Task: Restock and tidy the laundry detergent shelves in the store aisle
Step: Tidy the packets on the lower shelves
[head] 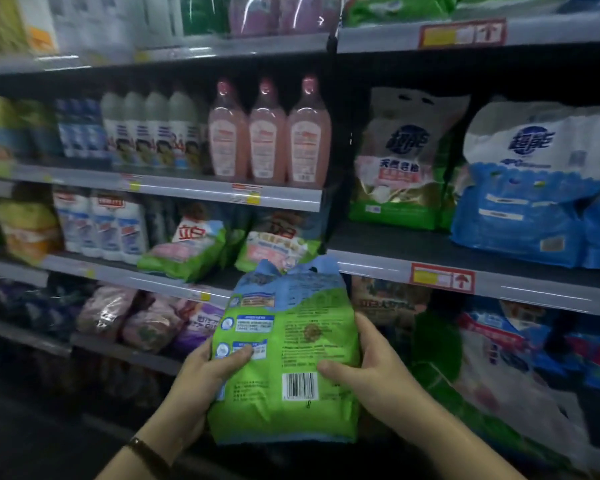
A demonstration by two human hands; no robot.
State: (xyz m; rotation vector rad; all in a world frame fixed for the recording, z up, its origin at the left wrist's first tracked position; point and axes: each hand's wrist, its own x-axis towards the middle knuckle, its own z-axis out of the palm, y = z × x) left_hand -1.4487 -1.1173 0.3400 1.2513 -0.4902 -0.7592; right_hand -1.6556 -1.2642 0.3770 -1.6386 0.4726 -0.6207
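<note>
One green detergent bag (284, 344) is upright in our grasp in front of the shelves, its printed back and barcode facing us. Our left hand (207, 370) grips the bag's lower left edge with the thumb laid across the print; the fingers behind the bag are hidden. Our right hand (374, 372) clasps the lower right edge, thumb just beside the barcode, fingers curling round the side and mostly out of sight. The small print on the bag is too blurred to read. Just above and behind the bag's blue top, two similar green bags (184, 247) lean on a shelf (118, 274), the right one partly covered by the bag. Higher above the bag stand three pink bottles (269, 133). Up and right of the bag sit a white and green bag (400, 161) and a blue and white bag (520, 195), the latter cut off by the frame edge. Left of the bag the rows blur out; below it the goods are too dark to tell. A dark wrist strap (146, 448) shows below the bag's left corner
</note>
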